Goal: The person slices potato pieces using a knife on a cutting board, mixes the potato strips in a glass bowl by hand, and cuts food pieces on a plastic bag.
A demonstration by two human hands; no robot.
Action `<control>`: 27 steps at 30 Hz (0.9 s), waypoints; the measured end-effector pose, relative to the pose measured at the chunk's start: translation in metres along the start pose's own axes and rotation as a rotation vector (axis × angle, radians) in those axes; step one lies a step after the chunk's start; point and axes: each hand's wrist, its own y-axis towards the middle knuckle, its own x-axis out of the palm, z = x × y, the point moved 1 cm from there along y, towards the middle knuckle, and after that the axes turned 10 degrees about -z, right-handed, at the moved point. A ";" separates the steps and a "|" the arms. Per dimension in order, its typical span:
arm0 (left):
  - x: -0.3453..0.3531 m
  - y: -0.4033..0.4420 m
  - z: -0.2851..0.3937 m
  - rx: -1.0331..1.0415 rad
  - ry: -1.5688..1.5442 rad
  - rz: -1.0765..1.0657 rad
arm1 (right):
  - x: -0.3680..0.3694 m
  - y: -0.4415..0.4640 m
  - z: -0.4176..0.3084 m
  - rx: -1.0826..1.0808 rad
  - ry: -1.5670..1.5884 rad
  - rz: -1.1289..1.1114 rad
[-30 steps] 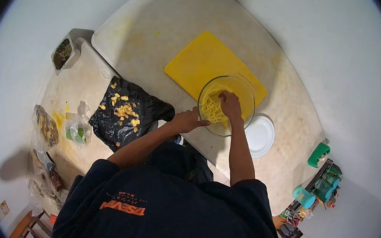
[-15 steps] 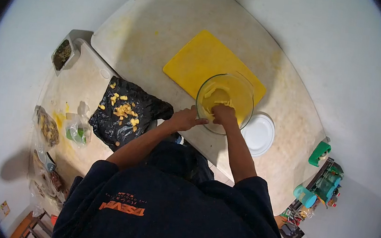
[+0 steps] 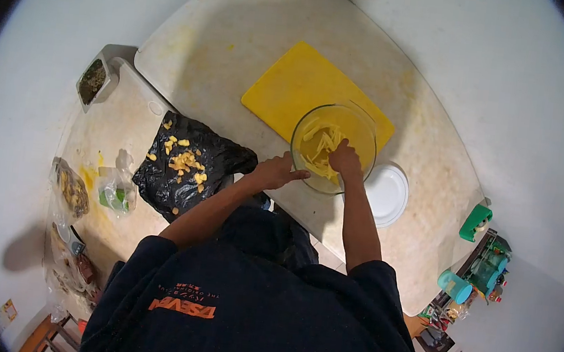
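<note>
A clear glass bowl point(image 3: 296, 167) stands partly over a yellow cutting board point(image 3: 291, 84). Pale yellow strips point(image 3: 325, 141), like cut potato, lie in it in what looks like liquid. My left hand point(image 3: 275, 173) grips the near left side of the bowl, thumb along the rim. Inside the right part of the bowl is my right hand point(image 3: 345, 161), fingers curled downward beside the strips. Whatever those fingers hold, if anything, is hidden.
On the left, a black plastic bag point(image 3: 219, 149) carries yellowish peelings point(image 3: 186, 162). A white plate point(image 3: 387, 195) sits right of the bowl. Farther left are a tray with dark contents point(image 3: 91, 82) and plastic bags point(image 3: 115, 193). A green tape dispenser point(image 3: 475, 222) stands near the right edge.
My right hand has shifted up and to the right within the bowl, and the strips are spread differently, with more showing. My left hand stays at the rim.
</note>
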 end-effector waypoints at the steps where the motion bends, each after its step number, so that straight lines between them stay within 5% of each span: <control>1: -0.001 -0.001 0.002 -0.021 0.002 -0.010 | 0.020 0.011 0.004 -0.012 0.032 0.012; 2: -0.003 -0.002 0.003 -0.041 0.004 -0.019 | 0.030 0.016 0.005 -0.025 0.064 0.023; 5: 0.004 0.004 -0.006 0.036 -0.018 0.025 | -0.009 -0.016 -0.012 -0.067 0.809 -0.354; 8: 0.000 0.002 -0.002 0.001 -0.017 -0.008 | -0.025 -0.016 -0.009 -0.158 0.964 -0.206; 11: -0.005 -0.006 0.005 0.031 -0.027 -0.010 | -0.019 0.002 0.007 -0.344 0.455 0.161; 17: -0.001 0.005 -0.004 -0.011 0.015 -0.021 | -0.013 -0.031 -0.033 -0.425 -0.244 0.047; 27: 0.000 0.006 -0.005 -0.007 0.003 -0.007 | 0.006 -0.006 -0.008 -0.157 -0.197 0.021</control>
